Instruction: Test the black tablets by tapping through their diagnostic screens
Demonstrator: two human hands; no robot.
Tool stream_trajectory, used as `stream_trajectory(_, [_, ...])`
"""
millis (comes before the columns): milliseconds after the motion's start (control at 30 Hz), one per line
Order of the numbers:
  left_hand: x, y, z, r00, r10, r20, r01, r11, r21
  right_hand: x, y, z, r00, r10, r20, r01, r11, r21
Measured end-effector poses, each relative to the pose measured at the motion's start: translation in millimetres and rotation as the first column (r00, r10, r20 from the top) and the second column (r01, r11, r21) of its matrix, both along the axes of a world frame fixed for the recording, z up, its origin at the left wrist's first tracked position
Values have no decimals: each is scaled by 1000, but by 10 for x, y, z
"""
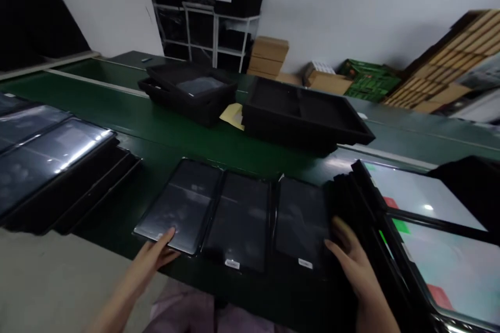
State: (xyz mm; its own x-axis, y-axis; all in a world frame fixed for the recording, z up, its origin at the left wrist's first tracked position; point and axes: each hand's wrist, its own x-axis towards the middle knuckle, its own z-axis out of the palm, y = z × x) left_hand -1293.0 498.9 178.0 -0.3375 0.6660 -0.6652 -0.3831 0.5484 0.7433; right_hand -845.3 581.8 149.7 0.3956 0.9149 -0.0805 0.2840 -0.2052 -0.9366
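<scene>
Three dark panels: lying flat in a row on the green table [156, 125], right at its near edge, touching or nearly touching each other. That's the left panel [179, 205], the middle panel [240, 218] and the right panel [302, 223].
Look: glossy black glass, screens off, a bit smudgy. The middle and right ones have a small white label [232, 264] at the near edge.
Left hand [156, 255]: open, fingertips resting on the near corner of the left panel, not gripping it.
Right hand [349, 260]: open too, fingers stretched along the right panel's outer edge. Can't see anything pinched.
Progress: my guess is the row is laid out and getting squared up, and nothing is lifted yet.
Right side: stacked trays [422, 203] with lit screens, just beside the right hand.
Left side: another stack [47, 161] of dark screens in trays, well apart from the row.
Further back: two black trays [191, 91] and [304, 114] with a yellow sheet [233, 113] between them, and cardboard boxes [269, 54] by the wall.
</scene>
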Motion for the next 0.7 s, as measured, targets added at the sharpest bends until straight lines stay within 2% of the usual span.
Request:
stream_trajectory(33, [-95,-46,52,985,-170,-23,166,978,-123,35,67,4,997,14,79,-17,1000,26])
stream_trajectory(67, [-187,-80,123,940,-341,-33,328,923,-203,57,134,2,986,28,162,-35,999,38])
stream_trajectory(100, [-258,-96,204,869,-493,-34,471,848,-244,64,204,-11,970,40,238,-50,998,39])
stream_trajectory(133, [-296,-96,283,802,-595,-58,566,787,-247,57,279,-34,955,46,294,-56,998,25])
stream_trajectory(167, [-290,-77,352,754,-649,-105,620,755,-212,42,360,-68,948,44,316,-49,999,10])
stream_trajectory(200, [-238,-41,401,732,-659,-174,640,752,-158,21,447,-111,947,40,319,-42,999,-1])
stream_trajectory(267, [-10,65,423,703,-607,-370,648,762,-20,-12,634,-208,954,37,299,-36,999,-10])
stream_trajectory(300, [149,128,394,658,-588,-470,681,731,39,-17,726,-254,958,33,285,-31,999,-12])
stream_trajectory(333, [322,193,344,571,-588,-572,750,657,73,-12,811,-294,962,26,271,-24,1000,-14])
stream_trajectory(433, [812,402,137,216,-608,-764,958,282,47,53,995,-374,975,14,220,-13,1000,-4])
stream_trajectory(467, [944,488,78,133,-594,-794,981,192,20,79,1028,-391,980,19,199,-20,1000,5])
stream_trajectory(500, [1055,590,33,79,-577,-813,989,146,-8,101,1047,-406,983,26,179,-29,999,16])
stream_trajectory(533, [1151,713,5,49,-561,-826,990,140,-36,117,1055,-420,986,31,161,-36,999,30])
stream_trajectory(567, [1234,858,-8,36,-547,-836,985,163,-65,126,1052,-433,989,31,145,-38,998,43])
stream_trajectory(700, [1536,1567,-3,31,-438,-899,945,306,-116,114,996,-474,994,-19,108,10,997,83])
